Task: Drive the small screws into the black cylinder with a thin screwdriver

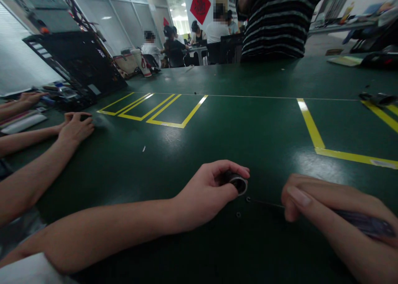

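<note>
My left hand [209, 192] is closed around a short hollow metal cylinder [243, 186], its open round end turned to the right. Thumb and fingers cover most of its side. In my right hand [336, 217] lies a screwdriver with a dark, partly see-through handle [363, 224]; its thin shaft [269, 204] points left. At the tip, just below the cylinder, is a small ring-like nut [248, 199]; whether the tip is inside it I cannot tell. A second small nut [238, 214] rests on the green tabletop [149, 174], beneath my left fingers.
Yellow tape outlines [166, 124] mark the table ahead and to the right. Another person's hand [76, 128] rests at the left, near a black tilted panel [74, 60]. Dark metal parts [377, 98] lie far right. A person in a striped shirt [275, 23] stands across the table.
</note>
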Motion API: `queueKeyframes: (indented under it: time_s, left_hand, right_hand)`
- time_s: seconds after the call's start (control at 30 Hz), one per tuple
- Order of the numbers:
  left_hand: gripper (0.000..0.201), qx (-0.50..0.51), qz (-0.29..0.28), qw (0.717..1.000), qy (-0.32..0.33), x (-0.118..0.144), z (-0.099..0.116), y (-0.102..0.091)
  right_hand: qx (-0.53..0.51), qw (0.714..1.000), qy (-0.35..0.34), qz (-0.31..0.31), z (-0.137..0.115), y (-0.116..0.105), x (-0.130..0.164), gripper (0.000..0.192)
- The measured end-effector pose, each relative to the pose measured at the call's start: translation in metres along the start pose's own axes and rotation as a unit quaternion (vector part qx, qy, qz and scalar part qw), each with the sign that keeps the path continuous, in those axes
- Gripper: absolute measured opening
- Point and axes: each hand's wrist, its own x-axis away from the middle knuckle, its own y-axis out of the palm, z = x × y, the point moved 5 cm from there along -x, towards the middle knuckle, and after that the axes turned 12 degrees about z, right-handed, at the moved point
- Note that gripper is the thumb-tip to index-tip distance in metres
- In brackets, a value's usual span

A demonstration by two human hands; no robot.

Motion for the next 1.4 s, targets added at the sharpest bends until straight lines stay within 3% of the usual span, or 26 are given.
queueKeyframes:
  time_s: [0.3,0.43,0.6,0.83,1.2,1.4]
  left_hand:
    - [0.020,-0.005,-0.003,1.000,0.000,0.000,0.000,0.000]
    - [0.021,-0.001,-0.004,1.000,-0.002,0.000,-0.002,0.000]
    - [0.024,0.009,0.012,1.000,-0.003,-0.001,-0.002,0.000]
    - [0.023,0.011,0.020,1.000,0.010,-0.001,-0.001,-0.003]
    - [0.023,-0.034,-0.010,0.999,0.024,-0.001,-0.005,0.002]
    - [0.019,-0.060,-0.007,0.997,0.054,-0.001,-0.001,0.003]
  right_hand:
    - [0.036,0.999,-0.017,0.005,0.001,0.006,0.004,0.029]
    - [0.064,0.989,-0.130,0.022,-0.015,0.009,0.010,0.027]
    - [0.109,0.951,-0.290,0.005,-0.030,0.021,0.018,0.038]
    - [0.115,0.922,-0.362,0.080,-0.035,0.008,0.025,0.028]
    - [0.084,0.948,-0.300,0.064,-0.038,0.012,0.016,0.025]
    - [0.079,0.942,-0.320,0.070,-0.043,0.011,0.014,0.026]
